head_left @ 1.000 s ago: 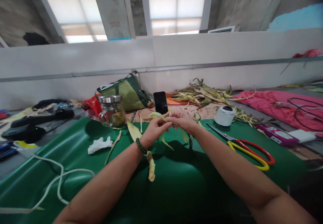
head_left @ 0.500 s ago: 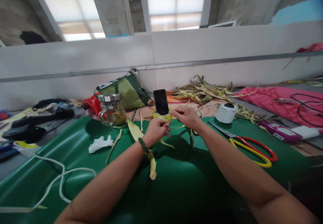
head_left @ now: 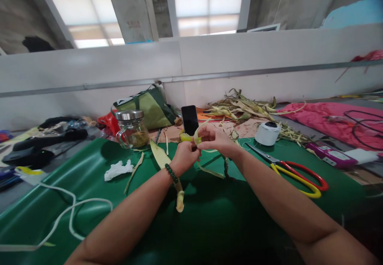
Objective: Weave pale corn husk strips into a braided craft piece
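My left hand (head_left: 186, 158), with a green bead bracelet at the wrist, is closed in a pinch on pale corn husk strips. My right hand (head_left: 216, 139) is beside it, its fingers bent around a curled corn husk strip (head_left: 196, 134); the fingertips of both hands nearly meet. A thin strip (head_left: 212, 172) trails below them over the green mat (head_left: 215, 225). Under my right wrist lies a darker twisted husk length (head_left: 226, 167). A wide husk leaf (head_left: 159, 153) with a stalk end (head_left: 180, 203) passes beneath my left wrist.
Behind my hands a phone (head_left: 190, 119) stands in a yellow holder (head_left: 184, 136). Large scissors (head_left: 287, 171) and a white thread spool (head_left: 267, 133) lie right. A glass jar (head_left: 132, 131), crumpled tissue (head_left: 119, 171) and white cable (head_left: 73, 205) are left. A husk pile (head_left: 242, 107) sits at the back.
My right hand has drawn slightly back toward me, bringing a husk strip up into a curl between the fingers. The trailing strip has shifted right. My left hand stays nearly in place.
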`<state>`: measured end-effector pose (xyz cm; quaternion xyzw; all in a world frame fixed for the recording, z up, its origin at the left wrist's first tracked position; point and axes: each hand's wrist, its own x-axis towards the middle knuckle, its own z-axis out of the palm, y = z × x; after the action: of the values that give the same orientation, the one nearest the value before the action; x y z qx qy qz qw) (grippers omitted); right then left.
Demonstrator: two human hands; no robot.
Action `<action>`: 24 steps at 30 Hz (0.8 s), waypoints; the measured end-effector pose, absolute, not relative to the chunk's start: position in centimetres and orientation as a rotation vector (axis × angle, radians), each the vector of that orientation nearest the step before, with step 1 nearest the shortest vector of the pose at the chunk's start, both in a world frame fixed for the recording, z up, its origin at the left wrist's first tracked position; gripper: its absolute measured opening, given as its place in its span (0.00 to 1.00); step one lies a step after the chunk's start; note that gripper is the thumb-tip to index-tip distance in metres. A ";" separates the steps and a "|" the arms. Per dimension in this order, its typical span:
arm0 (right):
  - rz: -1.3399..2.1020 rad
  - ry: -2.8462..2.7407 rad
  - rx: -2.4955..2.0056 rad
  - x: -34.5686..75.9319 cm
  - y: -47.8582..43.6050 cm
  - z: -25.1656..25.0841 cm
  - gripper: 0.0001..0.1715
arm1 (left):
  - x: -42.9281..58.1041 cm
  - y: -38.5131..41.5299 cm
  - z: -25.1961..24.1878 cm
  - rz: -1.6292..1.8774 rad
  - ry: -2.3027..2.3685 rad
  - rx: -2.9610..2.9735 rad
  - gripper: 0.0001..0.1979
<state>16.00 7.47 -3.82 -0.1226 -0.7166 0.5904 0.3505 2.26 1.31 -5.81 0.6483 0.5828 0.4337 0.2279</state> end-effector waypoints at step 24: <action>0.418 -1.885 -0.450 15.6 7.3 -4.8 0.04 | 0.5 2.0 -4.4 1.319 1.250 0.971 0.04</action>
<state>15.57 7.29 -4.81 -0.1901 -0.7954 0.1766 0.5478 0.47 2.01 -4.38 0.4041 0.5201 0.5489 0.5147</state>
